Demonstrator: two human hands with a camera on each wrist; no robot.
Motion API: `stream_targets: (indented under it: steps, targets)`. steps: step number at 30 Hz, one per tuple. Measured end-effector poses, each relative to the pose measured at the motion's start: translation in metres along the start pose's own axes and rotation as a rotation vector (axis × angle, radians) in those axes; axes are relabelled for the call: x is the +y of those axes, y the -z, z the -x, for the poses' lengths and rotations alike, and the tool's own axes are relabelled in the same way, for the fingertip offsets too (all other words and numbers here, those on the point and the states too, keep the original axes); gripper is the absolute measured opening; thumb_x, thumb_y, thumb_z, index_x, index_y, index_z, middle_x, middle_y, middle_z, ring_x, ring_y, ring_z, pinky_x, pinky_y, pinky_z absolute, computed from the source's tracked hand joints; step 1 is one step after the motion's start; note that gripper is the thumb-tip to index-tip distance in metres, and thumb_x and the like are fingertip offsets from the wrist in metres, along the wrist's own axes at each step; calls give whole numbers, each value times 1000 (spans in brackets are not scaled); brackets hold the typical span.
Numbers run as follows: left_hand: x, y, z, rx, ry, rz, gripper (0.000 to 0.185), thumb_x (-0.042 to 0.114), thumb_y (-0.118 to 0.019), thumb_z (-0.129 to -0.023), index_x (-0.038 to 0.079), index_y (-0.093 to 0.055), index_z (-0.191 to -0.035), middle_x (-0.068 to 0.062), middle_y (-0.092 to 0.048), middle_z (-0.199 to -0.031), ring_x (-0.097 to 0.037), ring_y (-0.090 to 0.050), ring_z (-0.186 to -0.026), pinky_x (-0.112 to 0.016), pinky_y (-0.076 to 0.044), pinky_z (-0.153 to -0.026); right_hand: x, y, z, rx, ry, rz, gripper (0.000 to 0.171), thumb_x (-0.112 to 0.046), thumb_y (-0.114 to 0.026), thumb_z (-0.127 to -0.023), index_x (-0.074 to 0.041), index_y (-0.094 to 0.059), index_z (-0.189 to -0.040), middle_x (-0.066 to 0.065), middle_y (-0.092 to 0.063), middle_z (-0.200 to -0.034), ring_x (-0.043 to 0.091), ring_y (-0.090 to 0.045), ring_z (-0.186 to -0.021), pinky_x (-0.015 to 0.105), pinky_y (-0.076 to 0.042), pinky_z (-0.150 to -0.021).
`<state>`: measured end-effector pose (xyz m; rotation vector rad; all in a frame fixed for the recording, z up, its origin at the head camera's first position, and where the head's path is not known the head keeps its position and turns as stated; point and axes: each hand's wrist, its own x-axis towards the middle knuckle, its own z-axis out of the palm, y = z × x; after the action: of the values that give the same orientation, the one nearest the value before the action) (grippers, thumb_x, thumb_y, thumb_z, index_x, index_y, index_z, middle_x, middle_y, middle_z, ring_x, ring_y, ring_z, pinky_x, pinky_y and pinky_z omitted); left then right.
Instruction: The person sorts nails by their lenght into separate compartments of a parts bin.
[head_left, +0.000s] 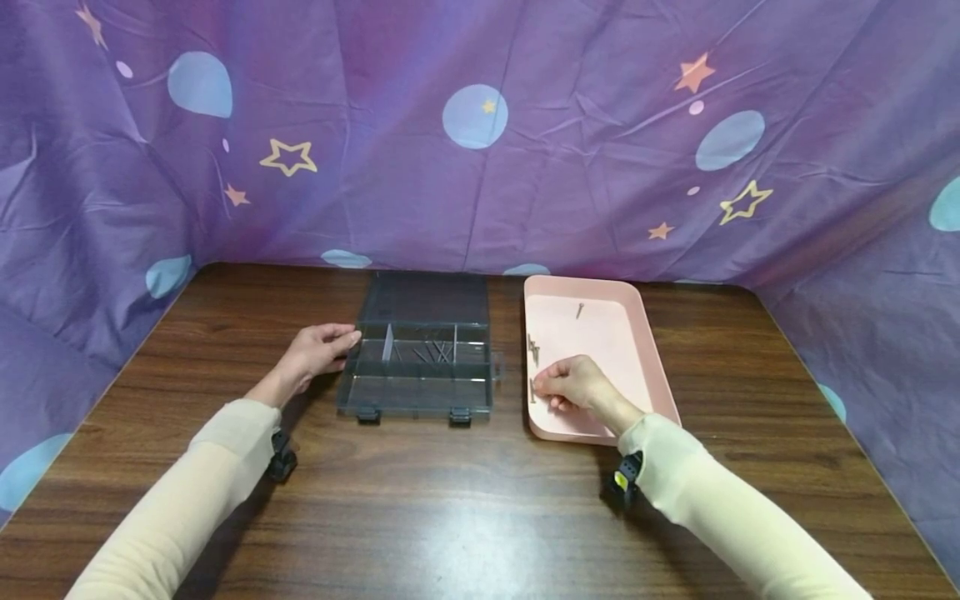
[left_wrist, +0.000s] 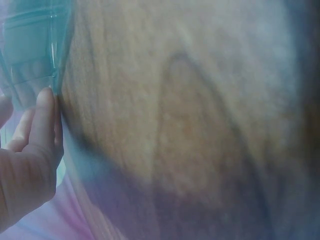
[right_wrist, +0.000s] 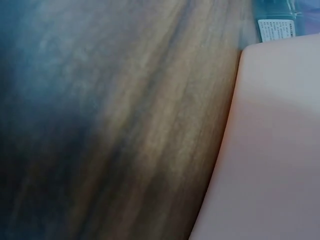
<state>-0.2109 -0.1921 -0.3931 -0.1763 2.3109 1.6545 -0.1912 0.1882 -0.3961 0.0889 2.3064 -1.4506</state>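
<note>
A few nails (head_left: 533, 348) lie along the left wall of the pink tray (head_left: 652, 354), with one more (head_left: 580, 311) farther back. The right hand (head_left: 576, 385) rests in the tray's near left corner, fingers curled down over a nail at the wall; whether it actually pinches that nail cannot be told. Just left of the tray stands an open, smoky clear organizer (head_left: 417, 367), its lid laid back, with several nails (head_left: 437, 350) in a middle compartment. The left hand (head_left: 318, 352) touches the organizer's left wall with relaxed fingertips. In the right wrist view a white label (right_wrist: 275, 29) shows on the organizer, its print too small to read. Everything sits on a dark wood table (head_left: 465, 492), backed by a purple cloth (head_left: 480, 133) with stars and dots.
</note>
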Motion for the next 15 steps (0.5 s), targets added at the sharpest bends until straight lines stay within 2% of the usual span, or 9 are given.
stream_targets:
  steps: [7,15]
  targets:
    - [-2,0,0,1,-2,-1,52,25,-50,-98,-5,-38,-140,-23,-41,-142,-29,-43,-126,-26,-51,-90,-1,-3,2,12,26,3,15,-1,-63,-86,13,-63,-91,-2,-60,-60,3,-49,-47,14,-42,-43]
    - [-1,1,-1,-3,6,-7,52,25,-50,-98,-4,-39,-139,-22,-40,-143,-29,-44,-126,-26,-51,-90,0,-8,0,39,36,36,9,1,-63,-85,10,-63,-86,-3,-55,-54,4,-49,-43,15,-40,-41]
